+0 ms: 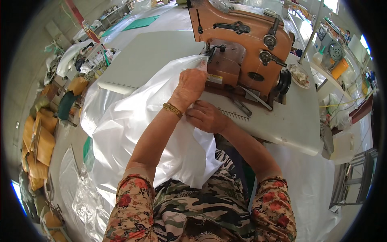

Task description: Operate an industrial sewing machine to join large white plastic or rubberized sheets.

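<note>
A large white plastic-like sheet (pixel 133 117) spills over the table edge and across my lap. Its upper corner runs under the needle area of an orange-brown sewing machine (pixel 254 32). My left hand (pixel 192 85), with a gold watch at the wrist, is closed on the sheet's edge just in front of the needle. Slightly nearer to me, my right hand (pixel 206 116) pinches the same edge. Its fingertips are partly hidden in the folds. Thread snips (pixel 240 107) lie on the table by the machine's base, to the right of my hands.
A pale worktable (pixel 296 121) carries the machine, with a printed ruler (pixel 234 115) along its near side. On the right a small dish (pixel 299 76) holds scraps. Brown bundles (pixel 40 145) stand along the left wall. More clear sheeting (pixel 86 201) covers the floor.
</note>
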Action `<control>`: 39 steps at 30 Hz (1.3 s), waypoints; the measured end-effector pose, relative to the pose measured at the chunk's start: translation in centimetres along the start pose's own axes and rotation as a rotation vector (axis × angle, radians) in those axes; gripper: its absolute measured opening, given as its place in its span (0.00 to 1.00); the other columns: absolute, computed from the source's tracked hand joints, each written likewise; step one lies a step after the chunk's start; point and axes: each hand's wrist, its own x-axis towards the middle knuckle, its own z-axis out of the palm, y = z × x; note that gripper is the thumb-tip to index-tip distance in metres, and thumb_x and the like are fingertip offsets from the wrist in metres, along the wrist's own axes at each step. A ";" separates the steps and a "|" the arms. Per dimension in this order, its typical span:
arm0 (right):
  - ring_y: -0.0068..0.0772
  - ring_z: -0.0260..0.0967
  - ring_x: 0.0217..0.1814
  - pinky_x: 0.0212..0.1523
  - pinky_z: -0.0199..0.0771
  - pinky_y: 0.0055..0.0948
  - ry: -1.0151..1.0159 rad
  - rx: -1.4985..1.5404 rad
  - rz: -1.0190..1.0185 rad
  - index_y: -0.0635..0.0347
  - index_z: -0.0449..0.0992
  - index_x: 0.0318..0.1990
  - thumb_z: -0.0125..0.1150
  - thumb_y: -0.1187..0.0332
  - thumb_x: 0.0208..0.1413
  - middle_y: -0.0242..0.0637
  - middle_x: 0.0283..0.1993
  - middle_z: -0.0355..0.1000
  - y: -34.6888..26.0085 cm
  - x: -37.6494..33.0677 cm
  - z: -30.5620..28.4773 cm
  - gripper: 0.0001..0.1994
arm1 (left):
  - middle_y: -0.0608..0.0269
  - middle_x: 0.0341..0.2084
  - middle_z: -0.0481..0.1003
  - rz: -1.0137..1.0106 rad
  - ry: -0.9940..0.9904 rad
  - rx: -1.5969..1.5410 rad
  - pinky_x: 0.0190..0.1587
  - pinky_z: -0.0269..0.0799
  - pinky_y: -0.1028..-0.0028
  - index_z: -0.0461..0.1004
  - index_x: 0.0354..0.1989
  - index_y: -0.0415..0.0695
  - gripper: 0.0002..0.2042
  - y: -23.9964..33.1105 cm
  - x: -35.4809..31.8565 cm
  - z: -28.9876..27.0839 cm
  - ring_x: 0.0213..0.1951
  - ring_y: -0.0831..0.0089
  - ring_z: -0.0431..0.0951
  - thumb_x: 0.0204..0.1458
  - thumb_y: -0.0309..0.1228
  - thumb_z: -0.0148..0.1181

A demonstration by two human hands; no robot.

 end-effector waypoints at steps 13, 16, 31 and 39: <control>0.39 0.73 0.42 0.48 0.74 0.39 -0.040 0.053 -0.096 0.60 0.74 0.29 0.61 0.73 0.39 0.39 0.42 0.73 -0.1 0.4 -0.2 0.07 | 0.42 0.27 0.77 -0.133 -0.049 -0.362 0.40 0.74 0.55 0.71 0.53 0.36 0.18 -0.1 -1.3 -1.2 0.33 0.46 0.78 0.53 0.24 0.48; 0.37 0.72 0.42 0.46 0.75 0.33 -0.014 0.027 -0.103 0.60 0.73 0.32 0.62 0.72 0.40 0.39 0.41 0.72 -0.2 0.4 0.0 0.09 | 0.38 0.30 0.76 -0.167 -0.001 -0.582 0.43 0.72 0.56 0.71 0.54 0.37 0.19 -0.6 -1.6 -1.0 0.36 0.44 0.77 0.53 0.25 0.47; 0.50 0.69 0.45 0.47 0.65 0.44 -0.031 -0.378 0.720 0.59 0.76 0.44 0.54 0.70 0.57 0.43 0.42 0.75 8.4 4.4 -5.2 0.09 | 0.68 0.34 0.75 -0.506 -0.196 -1.991 0.33 0.72 0.85 0.67 0.60 0.35 0.22 -2.3 -2.3 -2.0 0.29 0.86 0.73 0.55 0.25 0.54; 0.50 0.69 0.45 0.47 0.67 0.42 -0.031 -0.185 0.695 0.60 0.76 0.38 0.53 0.69 0.58 0.44 0.38 0.75 10.6 3.8 -4.8 0.07 | 0.68 0.32 0.75 -0.576 -0.240 -2.093 0.29 0.71 0.84 0.68 0.59 0.37 0.22 -2.2 -2.5 -1.9 0.26 0.85 0.73 0.54 0.26 0.55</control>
